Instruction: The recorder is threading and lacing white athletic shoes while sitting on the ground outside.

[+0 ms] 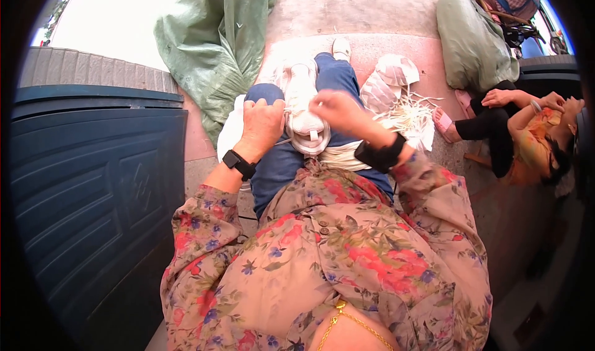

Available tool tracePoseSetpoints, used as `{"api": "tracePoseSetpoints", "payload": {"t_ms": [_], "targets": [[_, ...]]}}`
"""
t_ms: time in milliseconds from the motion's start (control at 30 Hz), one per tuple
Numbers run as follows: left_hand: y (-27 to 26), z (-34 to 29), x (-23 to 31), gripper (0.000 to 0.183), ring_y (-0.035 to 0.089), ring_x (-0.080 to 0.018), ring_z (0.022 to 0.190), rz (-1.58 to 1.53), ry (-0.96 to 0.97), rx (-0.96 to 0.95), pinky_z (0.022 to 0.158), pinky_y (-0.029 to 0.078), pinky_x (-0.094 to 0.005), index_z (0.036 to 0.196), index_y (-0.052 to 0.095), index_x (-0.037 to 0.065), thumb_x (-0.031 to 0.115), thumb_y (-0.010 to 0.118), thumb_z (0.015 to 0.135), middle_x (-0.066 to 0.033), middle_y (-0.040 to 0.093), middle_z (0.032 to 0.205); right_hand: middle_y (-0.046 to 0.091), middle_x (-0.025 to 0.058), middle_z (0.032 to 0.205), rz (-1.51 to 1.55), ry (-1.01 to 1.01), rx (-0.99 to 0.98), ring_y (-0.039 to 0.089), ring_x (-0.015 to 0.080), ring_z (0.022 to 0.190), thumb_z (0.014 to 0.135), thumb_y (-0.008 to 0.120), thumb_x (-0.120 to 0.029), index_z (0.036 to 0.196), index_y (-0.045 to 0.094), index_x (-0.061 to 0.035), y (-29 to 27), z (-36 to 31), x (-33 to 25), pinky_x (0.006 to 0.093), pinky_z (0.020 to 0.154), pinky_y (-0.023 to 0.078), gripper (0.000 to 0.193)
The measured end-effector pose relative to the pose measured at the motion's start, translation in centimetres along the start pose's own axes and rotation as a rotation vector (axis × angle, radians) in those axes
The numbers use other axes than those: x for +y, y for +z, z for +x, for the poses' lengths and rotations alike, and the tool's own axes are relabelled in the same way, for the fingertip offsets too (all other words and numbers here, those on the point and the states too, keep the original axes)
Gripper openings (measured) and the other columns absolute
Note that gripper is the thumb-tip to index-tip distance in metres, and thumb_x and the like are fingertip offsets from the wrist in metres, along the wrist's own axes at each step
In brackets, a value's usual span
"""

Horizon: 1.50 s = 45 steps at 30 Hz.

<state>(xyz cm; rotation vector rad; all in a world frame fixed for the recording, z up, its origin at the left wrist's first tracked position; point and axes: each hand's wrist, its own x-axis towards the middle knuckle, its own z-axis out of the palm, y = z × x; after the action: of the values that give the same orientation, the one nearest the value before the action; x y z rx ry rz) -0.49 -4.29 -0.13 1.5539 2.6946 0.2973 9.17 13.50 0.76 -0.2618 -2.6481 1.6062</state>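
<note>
A white shoe (305, 118) lies lengthwise between my thighs, its heel toward my body. Just left of it is my left hand (261, 125), closed with the fingers curled in; what they grip is hidden. A thin white lace shows beside the shoe, below that hand. Over the shoe's right side hangs my right hand (341, 112), slightly blurred, its fingers bent together as in a pinch; anything between them is too small to make out. A bundle of cream laces (339, 156) rests across my right thigh.
To the right, more loose white laces (414, 112) lie on a pale plastic bag (390, 78). A green sack (217, 41) is at the far left, another full sack (471, 41) at the far right. A blue panelled door (93, 183) stands left; a seated person (527, 128) is on the right.
</note>
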Motion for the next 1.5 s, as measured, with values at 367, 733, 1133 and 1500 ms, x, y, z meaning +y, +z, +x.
{"api": "tracePoseSetpoints", "payload": {"t_ms": [367,733,1133,1500], "targets": [[2.0,-0.9,0.1,0.015,0.055,-0.0295,0.062,-0.089,-0.159,-0.032,0.058,0.038,-0.0419,0.075,0.058,0.011,0.022,0.052,0.082,-0.0115,0.056,0.061,0.059,0.0122,0.061,-0.655,-0.170,0.075,0.062,0.0249,0.058,0.074,0.052,-0.012,0.071,0.056,-0.0037,7.1,0.3,1.1,0.0337,0.049,0.048,0.010],[1.1,0.0,-0.3,0.011,0.055,-0.0357,0.071,-0.317,-0.590,0.111,0.067,0.043,-0.0469,0.086,0.052,0.002,0.011,0.048,0.080,-0.0194,0.057,0.070,0.035,-0.0059,0.057,1.004,0.448,-0.102,0.033,0.0045,0.049,0.090,0.043,-0.023,0.077,0.051,-0.0108,-5.5,-1.5,-4.2,0.0234,0.052,0.035,0.020],[2.4,8.6,1.2,0.022,0.061,-0.0298,0.079,-0.639,-0.049,-0.491,0.072,0.047,-0.0372,0.088,0.066,0.005,0.020,0.059,0.073,-0.0164,0.064,0.081,0.022,-0.0084,0.047,1.390,-0.369,-0.261,0.017,0.0055,0.035,0.091,0.041,-0.024,0.084,0.038,-0.0063,-13.2,-7.4,-6.8,0.0238,0.037,0.018,0.019],[3.2,12.3,4.1,0.032,0.060,-0.0350,0.076,-0.249,0.262,-0.869,0.066,0.046,-0.0413,0.080,0.063,-0.003,0.029,0.059,0.078,-0.0205,0.062,0.079,0.024,-0.0078,0.051,1.385,-0.042,0.012,0.022,0.0036,0.040,0.096,0.030,-0.021,0.087,0.040,-0.0061,-12.5,-5.3,-10.3,0.0208,0.045,0.024,0.020]]}}
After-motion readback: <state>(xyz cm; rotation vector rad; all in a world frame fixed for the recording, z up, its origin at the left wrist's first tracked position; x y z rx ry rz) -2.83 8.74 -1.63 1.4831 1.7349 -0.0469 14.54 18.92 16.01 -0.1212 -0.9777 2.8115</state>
